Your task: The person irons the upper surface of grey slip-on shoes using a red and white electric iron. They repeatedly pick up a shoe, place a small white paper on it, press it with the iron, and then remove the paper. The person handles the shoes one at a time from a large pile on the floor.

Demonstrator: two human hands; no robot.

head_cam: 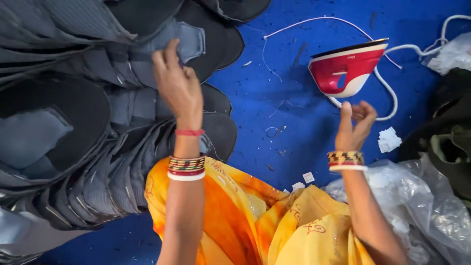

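**Two hands over a blue surface, one on cut fabric pieces, one near an iron**

The left hand reaches toward 11 o'clock and lies on the pile of grey and black fabric pieces. Its fingers are bent down onto a grey-blue piece at the top of the pile, and the fingertips touch the cloth; I cannot tell if they pinch it or only press on it. The pieces are rounded and lie one over the other like scales, and they fill the whole left side of the view, from 7 o'clock up to 12 o'clock.

The right hand is at about 3 o'clock from the centre, raised above the blue surface. The fingers are curled loosely toward the thumb, and no thing is visible between them. Just beyond this hand, at 1 o'clock, a red and white iron stands tilted on its end, with the dark soleplate facing up and away. Its white cord curves around it and runs to the upper right corner. The hand is near the iron but does not touch it.

Both wrists carry coloured bangles. At 6 o'clock an orange and yellow cloth covers the lap of the person. At 4 o'clock lies crumpled clear plastic, and small white paper scraps lie on the blue surface near the right hand.
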